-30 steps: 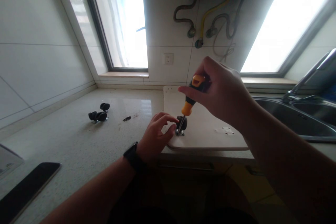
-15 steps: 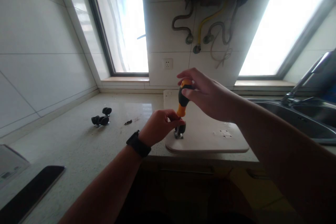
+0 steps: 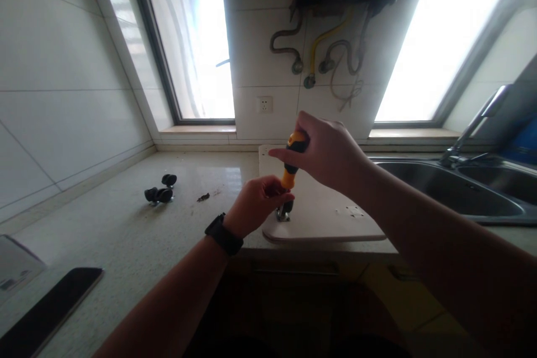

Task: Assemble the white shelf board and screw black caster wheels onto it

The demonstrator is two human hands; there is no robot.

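A yellow-and-black screwdriver (image 3: 289,176) stands nearly upright, tip down, over a caster wheel (image 3: 287,208) with a metal plate. My right hand (image 3: 325,148) is closed round the upper handle, its thumb stretched out to the left. Just below the handle, my left hand (image 3: 266,196) pinches the shaft, close above the caster. The caster sits near the front left corner of a pale board (image 3: 319,224) lying flat on the counter. My fingers partly hide the shaft and the caster, and the tip is hard to make out.
Several loose black casters (image 3: 159,194) lie on the counter (image 3: 201,257) at left, near a small heap of dark screws or bits (image 3: 203,197). A dark flat object (image 3: 50,313) rests at the front left. The steel sink (image 3: 428,190) with its faucet (image 3: 474,128) is at right.
My right hand has shifted its hold on the screwdriver handle, turning so that the thumb now points left. My left hand keeps its pinch. The whole view has shifted slightly.
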